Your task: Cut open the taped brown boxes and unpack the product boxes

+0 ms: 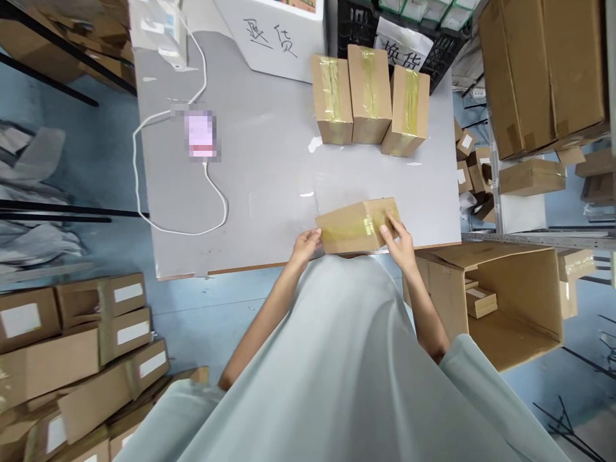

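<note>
A small cardboard box (347, 226) with yellowish tape along it lies at the table's front edge, close to my body. My left hand (308, 245) pinches its left end between thumb and fingers. At its other end my right hand (398, 242) grips the box, thumb and fingers on the taped right side. Three similar taped boxes stand together farther back: a left one (332, 96), a middle one (369, 93) and a right one (407, 110), which is slightly turned.
The grey table (269, 173) holds a phone (200, 133) on a white cable, a white bin (283, 38) with handwriting and a black crate (353, 25). A large open carton (510, 308) stands at right. Stacked cartons (72, 359) fill the lower left.
</note>
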### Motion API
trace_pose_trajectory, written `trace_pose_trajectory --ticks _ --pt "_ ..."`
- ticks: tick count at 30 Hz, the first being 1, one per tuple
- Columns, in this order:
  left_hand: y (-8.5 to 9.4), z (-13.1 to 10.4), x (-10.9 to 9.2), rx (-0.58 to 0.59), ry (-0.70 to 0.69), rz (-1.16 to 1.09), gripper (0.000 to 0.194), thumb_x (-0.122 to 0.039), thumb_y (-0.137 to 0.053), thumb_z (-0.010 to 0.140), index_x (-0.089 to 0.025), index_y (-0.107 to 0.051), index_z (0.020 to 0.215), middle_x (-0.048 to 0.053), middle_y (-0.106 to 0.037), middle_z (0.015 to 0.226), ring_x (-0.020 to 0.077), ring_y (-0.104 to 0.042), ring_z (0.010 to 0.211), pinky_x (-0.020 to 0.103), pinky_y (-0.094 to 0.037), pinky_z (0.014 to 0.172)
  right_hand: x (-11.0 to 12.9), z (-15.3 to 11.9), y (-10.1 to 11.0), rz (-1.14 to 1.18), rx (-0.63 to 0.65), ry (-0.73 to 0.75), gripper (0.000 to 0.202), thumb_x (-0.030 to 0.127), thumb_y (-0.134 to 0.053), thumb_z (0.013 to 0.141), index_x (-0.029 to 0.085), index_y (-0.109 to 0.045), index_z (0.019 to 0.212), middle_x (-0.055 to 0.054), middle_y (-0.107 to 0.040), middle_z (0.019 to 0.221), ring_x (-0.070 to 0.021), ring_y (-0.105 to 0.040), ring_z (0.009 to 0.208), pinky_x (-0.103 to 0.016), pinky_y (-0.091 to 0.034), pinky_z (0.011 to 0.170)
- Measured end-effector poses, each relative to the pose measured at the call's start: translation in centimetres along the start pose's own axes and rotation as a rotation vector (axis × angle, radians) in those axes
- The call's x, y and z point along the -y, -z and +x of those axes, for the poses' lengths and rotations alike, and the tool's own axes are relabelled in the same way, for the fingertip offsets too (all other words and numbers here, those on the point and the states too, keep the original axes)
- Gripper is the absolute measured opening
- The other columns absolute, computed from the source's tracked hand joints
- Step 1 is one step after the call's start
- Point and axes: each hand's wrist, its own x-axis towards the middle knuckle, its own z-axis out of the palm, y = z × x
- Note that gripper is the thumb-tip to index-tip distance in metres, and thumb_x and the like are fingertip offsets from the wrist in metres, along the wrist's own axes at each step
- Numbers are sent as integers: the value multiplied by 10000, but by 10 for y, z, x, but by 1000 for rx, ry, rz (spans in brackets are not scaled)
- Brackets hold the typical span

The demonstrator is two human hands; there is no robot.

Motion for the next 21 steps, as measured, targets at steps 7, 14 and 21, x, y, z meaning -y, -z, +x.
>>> trace_pose_trajectory --ticks 7,14,21 --pt "18 -7 -24 -96 -138 -3 479 -435 -904 819 -151 -861 1202 127 -868 1165 286 -804 1080 426 -662 1032 1 4 -15 71 25 -49 982 855 -666 1046 202 -587 1774 -147 -531 1852 -349 -447 1775 -566 -317 1495" --pt "63 -9 -41 -241 -293 227 443 -448 -827 868 -171 -885 1209 129 -875 1199 276 -802 976 421 -643 982 -19 21 -51 222 171 -124 989 868 -677 1007 183 -650 1720 -136 -652 1755 -362 -635 1632 -538 -495 1401" --pt "77 9 -50 -195 -166 256 378 -422 -850 835 -175 -822 1119 176 -867 1217 338 -821 1106 475 -655 1052 -45 48 -63 165 199 -203 929 876 -739 935 186 -772 1557 -203 -756 1611 -369 -770 1441 -563 -633 1246"
